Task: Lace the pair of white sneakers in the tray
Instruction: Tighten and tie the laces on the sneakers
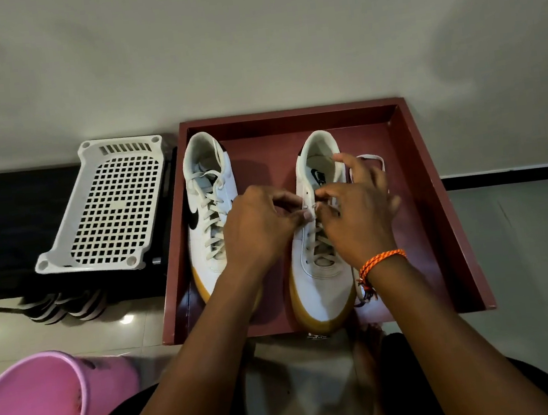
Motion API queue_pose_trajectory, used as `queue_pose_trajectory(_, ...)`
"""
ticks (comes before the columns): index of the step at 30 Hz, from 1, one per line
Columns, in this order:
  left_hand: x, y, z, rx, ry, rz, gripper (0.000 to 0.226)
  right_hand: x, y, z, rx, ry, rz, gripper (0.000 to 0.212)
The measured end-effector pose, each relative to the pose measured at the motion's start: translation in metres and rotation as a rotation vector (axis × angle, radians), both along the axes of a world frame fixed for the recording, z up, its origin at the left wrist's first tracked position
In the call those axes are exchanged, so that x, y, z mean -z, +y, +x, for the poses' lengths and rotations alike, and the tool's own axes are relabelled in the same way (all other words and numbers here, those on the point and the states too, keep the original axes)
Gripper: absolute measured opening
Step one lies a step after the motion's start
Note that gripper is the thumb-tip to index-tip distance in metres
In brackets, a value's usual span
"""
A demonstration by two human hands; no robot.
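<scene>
Both hands, left hand and right hand, pinch the lace over the right sneaker.

Plain grey wall, glossy pale tiled floor, perhaps a dark bench, white perforated rack

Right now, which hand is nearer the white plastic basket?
Left. The left hand works at the right sneaker, nearer the white plastic basket outside the tray; the right hand is on the sneaker's far side.

Both hands hide the right sneaker's upper eyelets
</scene>
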State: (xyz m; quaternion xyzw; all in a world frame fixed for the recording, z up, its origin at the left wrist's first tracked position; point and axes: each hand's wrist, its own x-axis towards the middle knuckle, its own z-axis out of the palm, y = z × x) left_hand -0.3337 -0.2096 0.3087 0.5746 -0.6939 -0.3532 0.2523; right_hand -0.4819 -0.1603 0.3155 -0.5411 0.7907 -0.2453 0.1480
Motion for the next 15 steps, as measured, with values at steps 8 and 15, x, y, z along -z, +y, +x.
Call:
queue_pose_trajectory(8,-0.0012,0.0026,-0.0013,-0.032,-0.052,-0.083,0.013,0.0012,-0.0007,0.0016,-0.083,0.030,0.035,0.014)
queue_pose_trajectory(15,-0.0019,0.0016,-0.0044,-0.043,0.172,-0.018,0.010,0.0039,0.0011,-0.0044,-0.175,0.148,0.052,0.011)
